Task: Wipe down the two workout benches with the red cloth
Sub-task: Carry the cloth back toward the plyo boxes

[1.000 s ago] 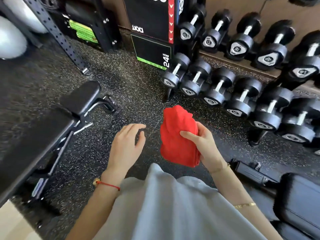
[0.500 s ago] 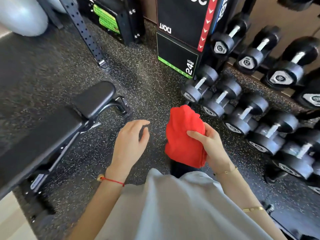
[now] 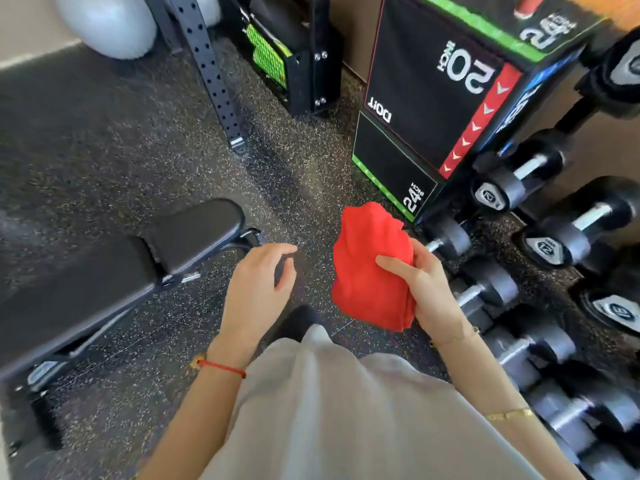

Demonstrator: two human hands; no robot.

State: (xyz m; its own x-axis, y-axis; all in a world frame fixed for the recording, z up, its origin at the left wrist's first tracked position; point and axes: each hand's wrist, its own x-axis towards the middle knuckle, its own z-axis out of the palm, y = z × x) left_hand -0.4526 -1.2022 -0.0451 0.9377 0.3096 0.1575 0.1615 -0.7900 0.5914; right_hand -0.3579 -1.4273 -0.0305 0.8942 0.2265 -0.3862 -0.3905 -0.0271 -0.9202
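Gym corner, dark speckled rubber floor (image 3: 114, 157). Plyo box (image 3: 426, 109) marked 20 and 24 at upper right of frame; dumbbell rack (image 3: 540, 244) down the right edge; perforated rack upright (image 3: 211, 74) at top centre; pale exercise ball (image 3: 107, 22) at upper left.

One workout bench (image 3: 114, 271) lies across the left of the frame, black pads, metal frame showing beneath. No second bench is in view.

Red cloth (image 3: 370, 265) sits centre-right of frame, bunched and held up in the air, well apart from the bench. Right hand (image 3: 429, 292) grips it: thumb laid across the front of the fabric, the other fingers wrapped behind. Left hand (image 3: 256, 289) hangs at centre frame between bench and cloth, fingers loosely curled, holding nothing and touching nothing.

Progress, as a judgement: the cloth is in hand but not on any pad. The bench pads look dry and matte, though motion blur hides fine detail, so whether this bench has been wiped cannot be told. At most one bench could be finished. What remains, on this reading: bring the cloth down onto the left bench, cover seat and back pad, then deal with the unseen bench.
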